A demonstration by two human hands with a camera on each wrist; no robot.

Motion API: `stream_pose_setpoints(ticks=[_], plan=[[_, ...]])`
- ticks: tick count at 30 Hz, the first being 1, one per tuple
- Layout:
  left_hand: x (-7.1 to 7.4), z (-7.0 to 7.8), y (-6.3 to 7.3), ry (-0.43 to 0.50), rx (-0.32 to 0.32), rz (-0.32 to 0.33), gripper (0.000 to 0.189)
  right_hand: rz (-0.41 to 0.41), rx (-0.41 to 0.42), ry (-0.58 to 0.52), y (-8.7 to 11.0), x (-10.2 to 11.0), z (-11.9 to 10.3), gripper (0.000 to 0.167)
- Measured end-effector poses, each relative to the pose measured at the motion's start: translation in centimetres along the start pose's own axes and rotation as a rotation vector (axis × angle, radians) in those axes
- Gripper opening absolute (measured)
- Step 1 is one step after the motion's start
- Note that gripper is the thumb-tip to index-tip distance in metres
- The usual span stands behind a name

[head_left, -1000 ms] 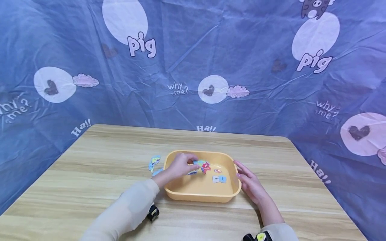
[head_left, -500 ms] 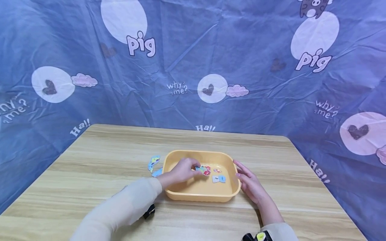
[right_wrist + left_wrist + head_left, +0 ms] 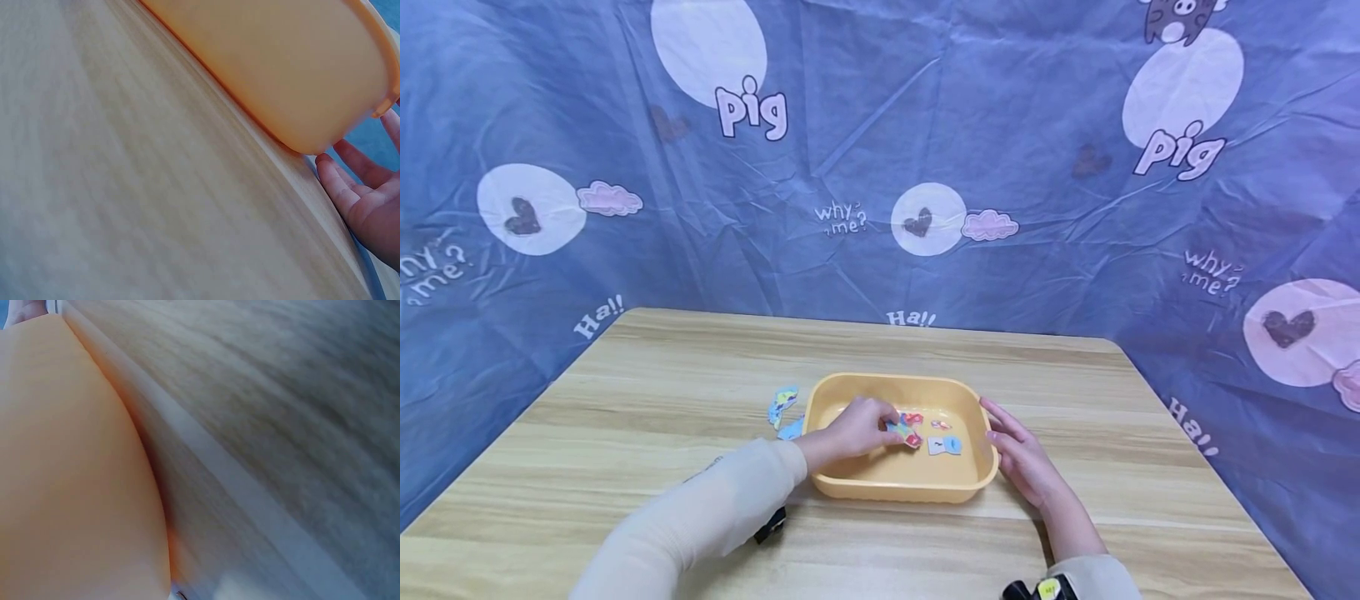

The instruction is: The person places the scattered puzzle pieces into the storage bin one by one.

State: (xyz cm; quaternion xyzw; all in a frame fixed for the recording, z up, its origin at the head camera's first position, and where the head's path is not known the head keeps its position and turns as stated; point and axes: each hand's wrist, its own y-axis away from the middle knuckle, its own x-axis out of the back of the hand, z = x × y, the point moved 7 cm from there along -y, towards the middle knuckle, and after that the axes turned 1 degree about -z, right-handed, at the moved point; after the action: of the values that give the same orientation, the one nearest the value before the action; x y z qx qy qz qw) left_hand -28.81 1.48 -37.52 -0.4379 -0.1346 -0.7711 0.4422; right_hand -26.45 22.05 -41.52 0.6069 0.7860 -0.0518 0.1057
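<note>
In the head view, my left hand (image 3: 859,427) reaches over the near-left side of an orange plastic basin (image 3: 895,493). Its thumb and fingers pinch a red, green and blue jigsaw puzzle piece (image 3: 907,431) low inside, partly hidden by the fingers. Right of it on the basin floor lie a white-and-light-blue piece (image 3: 944,446) and a small red-and-white piece (image 3: 941,425). My right hand (image 3: 1022,458) rests against the basin's right end, fingers extended along the rim and thumb at the edge. The right wrist view shows the fingertips (image 3: 326,164) at the outer wall's lower corner.
Two light-blue puzzle pieces, a yellow-marked one (image 3: 783,407) and a plainer one (image 3: 792,429), lie left of the basin on the wooden table (image 3: 700,367). A blue printed cloth (image 3: 850,150) hangs behind the table.
My left hand has moved slightly right and down into the basin, turning the colourful piece, whose red end now lies lower. The right hand and the basin have stayed put.
</note>
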Motion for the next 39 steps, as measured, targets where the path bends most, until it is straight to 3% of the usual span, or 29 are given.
stream_pose_setpoints(ticks=[15, 39], plan=[[-0.31, 0.41, 0.14, -0.108, -0.013, -0.050, 0.019, -0.023, 0.035, 0.000, 0.01, -0.09, -0.23, 0.054], [-0.59, 0.39, -0.12, -0.265, -0.121, -0.120, 0.017, -0.022, 0.030, 0.014, -0.59, -0.38, -0.24, 0.056]])
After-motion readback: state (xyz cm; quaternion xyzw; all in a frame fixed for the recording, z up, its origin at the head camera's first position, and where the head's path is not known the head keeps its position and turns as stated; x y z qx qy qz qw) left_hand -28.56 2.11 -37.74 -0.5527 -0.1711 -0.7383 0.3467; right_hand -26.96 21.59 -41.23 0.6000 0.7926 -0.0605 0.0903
